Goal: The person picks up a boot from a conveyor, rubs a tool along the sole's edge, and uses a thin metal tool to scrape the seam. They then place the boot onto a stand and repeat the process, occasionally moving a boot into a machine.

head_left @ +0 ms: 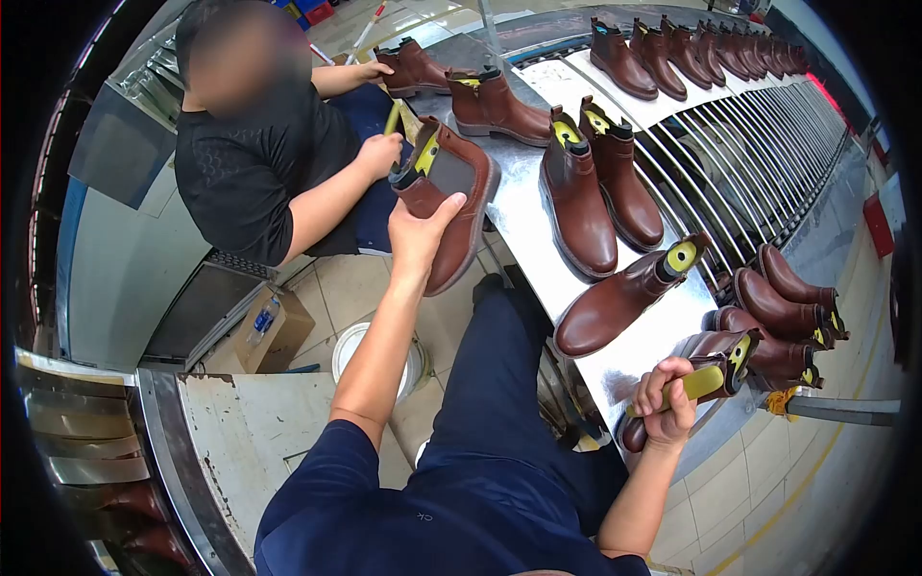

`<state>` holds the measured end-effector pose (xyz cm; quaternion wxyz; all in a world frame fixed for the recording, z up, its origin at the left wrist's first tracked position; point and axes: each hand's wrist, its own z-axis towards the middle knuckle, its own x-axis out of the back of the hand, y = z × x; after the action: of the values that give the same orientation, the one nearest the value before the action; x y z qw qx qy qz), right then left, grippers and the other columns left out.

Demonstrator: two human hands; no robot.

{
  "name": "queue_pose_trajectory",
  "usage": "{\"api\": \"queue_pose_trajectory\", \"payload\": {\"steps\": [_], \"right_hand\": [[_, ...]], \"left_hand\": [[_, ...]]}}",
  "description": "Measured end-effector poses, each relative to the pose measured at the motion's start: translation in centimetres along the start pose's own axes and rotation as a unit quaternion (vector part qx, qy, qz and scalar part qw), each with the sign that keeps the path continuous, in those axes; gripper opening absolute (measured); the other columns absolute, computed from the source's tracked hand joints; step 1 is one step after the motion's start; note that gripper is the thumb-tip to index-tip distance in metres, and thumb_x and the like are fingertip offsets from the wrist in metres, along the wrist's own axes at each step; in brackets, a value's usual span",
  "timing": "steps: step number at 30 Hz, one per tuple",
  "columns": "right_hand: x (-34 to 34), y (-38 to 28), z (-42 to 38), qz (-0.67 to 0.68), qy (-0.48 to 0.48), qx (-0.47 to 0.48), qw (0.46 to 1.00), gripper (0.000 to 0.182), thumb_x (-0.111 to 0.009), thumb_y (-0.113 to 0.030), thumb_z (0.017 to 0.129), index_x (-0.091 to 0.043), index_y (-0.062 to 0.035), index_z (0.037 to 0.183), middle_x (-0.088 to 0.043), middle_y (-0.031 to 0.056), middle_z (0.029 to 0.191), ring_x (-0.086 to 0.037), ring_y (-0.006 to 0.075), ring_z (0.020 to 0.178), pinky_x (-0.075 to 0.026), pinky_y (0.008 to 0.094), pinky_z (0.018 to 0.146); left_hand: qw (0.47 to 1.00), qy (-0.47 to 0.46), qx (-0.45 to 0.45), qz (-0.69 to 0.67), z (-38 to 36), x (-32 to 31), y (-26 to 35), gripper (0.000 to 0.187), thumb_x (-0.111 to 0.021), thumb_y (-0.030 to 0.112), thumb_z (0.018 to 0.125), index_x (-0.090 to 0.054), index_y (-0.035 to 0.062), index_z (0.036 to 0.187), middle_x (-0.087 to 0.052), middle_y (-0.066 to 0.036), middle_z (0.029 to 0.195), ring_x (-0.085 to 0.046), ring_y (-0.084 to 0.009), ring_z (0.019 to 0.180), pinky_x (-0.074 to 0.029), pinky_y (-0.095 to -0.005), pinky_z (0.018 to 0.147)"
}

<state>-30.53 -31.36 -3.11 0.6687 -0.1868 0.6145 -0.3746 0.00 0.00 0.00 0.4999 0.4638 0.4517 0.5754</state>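
Note:
My left hand point(420, 233) grips a brown ankle boot point(457, 240) by its side. The boot is raised off the metal table point(523, 206), and yellow shows in its opening. In my right hand point(665, 403), the fingers are wrapped round a yellow-green flat-handled tool point(706, 382); its working end is not clear. Behind that hand another boot point(715, 348) is partly hidden. A single boot point(610, 309) lies toe toward me near the table's edge. Beyond it two boots point(580, 211) stand upright side by side, also with yellow inside.
At left a co-worker point(259, 144) holds a boot point(408, 69) and a yellow-handled tool. A roller conveyor point(768, 144) carries a long row of boots point(619, 62). Several boots point(778, 298) cluster at right. A white bucket point(420, 365) and a cardboard box point(288, 331) are on the floor.

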Motion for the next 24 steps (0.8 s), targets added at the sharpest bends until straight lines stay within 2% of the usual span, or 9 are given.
{"api": "queue_pose_trajectory", "payload": {"steps": [3, 5, 6, 10, 14, 17, 18, 21, 24], "right_hand": [[0.1, -1.3, -0.2, -0.013, 0.003, -0.008, 1.000, 0.041, -0.067, -0.029, 0.104, -0.059, 0.0016, 0.129, -0.046, 0.0035, 0.066, -0.048, 0.0156, 0.056, -0.045, 0.0309, 0.051], [0.2, -1.7, -0.1, -0.021, 0.001, -0.008, 1.000, 0.040, -0.067, -0.029, 0.104, -0.060, 0.0016, 0.129, -0.046, 0.0033, 0.066, -0.048, 0.0154, 0.056, -0.045, 0.0309, 0.051], [0.1, -1.3, -0.1, -0.016, -0.002, -0.007, 1.000, 0.040, -0.067, -0.029, 0.104, -0.060, 0.0016, 0.128, -0.046, 0.0033, 0.066, -0.048, 0.0155, 0.056, -0.044, 0.0308, 0.051], [-0.2, -0.6, 0.1, -0.015, 0.004, -0.007, 1.000, 0.040, -0.068, -0.029, 0.103, -0.061, 0.0017, 0.127, -0.046, 0.0036, 0.066, -0.048, 0.0157, 0.056, -0.043, 0.0303, 0.051], [-0.1, -0.2, 0.3, -0.012, 0.003, 0.003, 1.000, 0.039, -0.067, -0.028, 0.102, -0.063, 0.0040, 0.124, -0.047, 0.0046, 0.065, -0.047, 0.0157, 0.055, -0.042, 0.0302, 0.051], [0.0, -0.3, -0.1, -0.032, 0.044, -0.008, 0.998, 0.039, -0.067, -0.026, 0.102, -0.061, 0.0056, 0.124, -0.047, 0.0052, 0.066, -0.047, 0.0158, 0.057, -0.042, 0.0305, 0.054], [0.2, -0.7, -0.5, -0.034, 0.052, -0.011, 0.998, 0.039, -0.067, -0.027, 0.102, -0.061, 0.0054, 0.123, -0.047, 0.0050, 0.066, -0.048, 0.0159, 0.057, -0.042, 0.0304, 0.054], [-0.4, -0.1, -0.1, -0.021, 0.039, -0.005, 0.999, 0.041, -0.069, -0.029, 0.102, -0.062, 0.0049, 0.123, -0.046, 0.0042, 0.066, -0.048, 0.0162, 0.058, -0.042, 0.0302, 0.052], [-0.4, 0.1, 0.2, -0.035, 0.019, -0.005, 0.999, 0.040, -0.067, -0.031, 0.103, -0.060, 0.0018, 0.126, -0.045, 0.0031, 0.066, -0.047, 0.0154, 0.056, -0.042, 0.0298, 0.051]], "left_hand": [[0.997, -0.033, 0.046, -0.045, -1.5, -1.9, 0.2, 0.041, -0.088, 0.016, 0.087, -0.070, -0.0037, 0.117, -0.075, -0.009, 0.109, -0.071, -0.0145, 0.093, -0.057, -0.0296, 0.085], [0.998, -0.055, 0.036, -0.018, -1.3, -3.1, -1.9, 0.051, -0.092, 0.030, 0.081, -0.070, -0.0033, 0.112, -0.077, -0.010, 0.103, -0.072, -0.0148, 0.093, -0.057, -0.0298, 0.083], [0.997, -0.063, 0.042, 0.025, -1.2, -3.3, -1.2, 0.052, -0.094, 0.031, 0.079, -0.071, -0.0028, 0.111, -0.078, -0.011, 0.102, -0.072, -0.0154, 0.091, -0.057, -0.0310, 0.084], [0.987, -0.085, -0.057, 0.128, -0.1, -5.2, -0.8, 0.053, -0.095, 0.030, 0.075, -0.072, -0.0005, 0.111, -0.079, -0.012, 0.102, -0.074, -0.0170, 0.093, -0.058, -0.0333, 0.086], [0.991, -0.102, -0.037, 0.080, 2.0, -4.9, -2.4, 0.057, -0.095, 0.026, 0.078, -0.069, -0.0051, 0.118, -0.079, -0.012, 0.108, -0.074, -0.0180, 0.099, -0.057, -0.0323, 0.089], [0.987, -0.126, 0.050, 0.081, 1.3, -4.8, -2.9, 0.052, -0.093, 0.025, 0.081, -0.069, -0.0051, 0.115, -0.078, -0.014, 0.111, -0.073, -0.0176, 0.101, -0.058, -0.0339, 0.089], [0.990, -0.125, 0.048, 0.049, 0.6, -5.1, -3.8, 0.051, -0.093, 0.027, 0.080, -0.070, -0.0049, 0.113, -0.078, -0.014, 0.110, -0.073, -0.0176, 0.102, -0.058, -0.0353, 0.088], [0.989, -0.079, -0.010, 0.125, -0.4, -5.0, -4.6, 0.059, -0.094, 0.035, 0.079, -0.069, -0.0057, 0.114, -0.078, -0.014, 0.108, -0.074, -0.0191, 0.099, -0.057, -0.0345, 0.088], [0.993, -0.070, 0.019, 0.099, -0.8, -5.0, -5.2, 0.067, -0.092, 0.041, 0.078, -0.067, -0.0034, 0.122, -0.077, -0.016, 0.110, -0.074, -0.0226, 0.101, -0.057, -0.0368, 0.092]]}}
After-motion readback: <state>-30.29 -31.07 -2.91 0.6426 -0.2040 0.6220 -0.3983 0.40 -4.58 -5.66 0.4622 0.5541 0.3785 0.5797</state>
